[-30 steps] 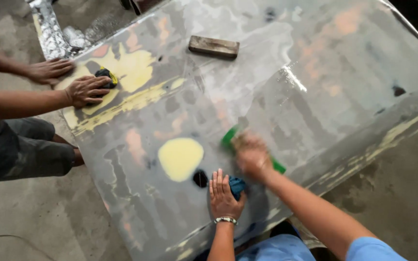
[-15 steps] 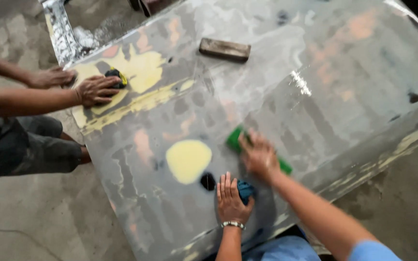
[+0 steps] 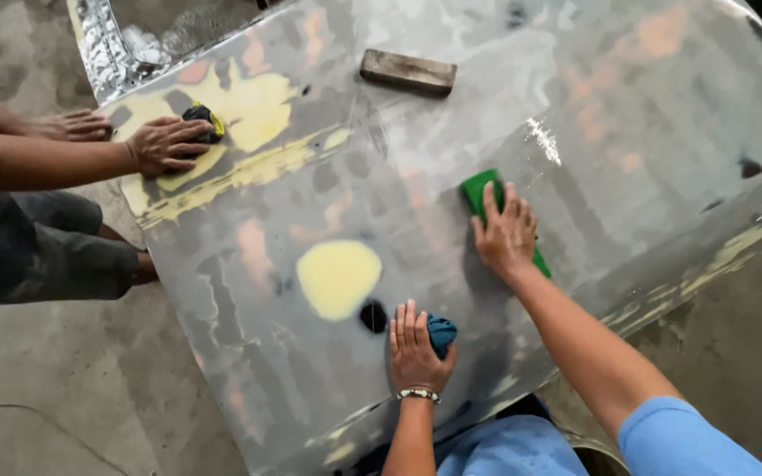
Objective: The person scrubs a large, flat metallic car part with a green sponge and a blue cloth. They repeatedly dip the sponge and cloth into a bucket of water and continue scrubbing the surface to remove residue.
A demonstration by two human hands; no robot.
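Note:
A large bare-metal car panel [image 3: 628, 115] with yellow filler patches lies in front of me. My right hand [image 3: 506, 234] presses flat on a green sanding block [image 3: 480, 192] on the panel. My left hand [image 3: 414, 345] rests flat near the panel's front edge, with a blue cloth [image 3: 441, 333] under its thumb side. A round yellow filler patch [image 3: 339, 278] and a small black spot [image 3: 373, 316] lie just left of my left hand.
At the left, another person kneels, one hand [image 3: 168, 144] on a dark pad [image 3: 205, 119] over a yellow filler area, the other hand [image 3: 75, 126] at the panel's edge. A wooden block [image 3: 408, 71] lies at the panel's far side. Concrete floor [image 3: 63, 388] surrounds the panel.
My right hand has slid the green block up and to the right across the panel. The left hand has stayed on the blue cloth. The other person's hand stays on the dark pad.

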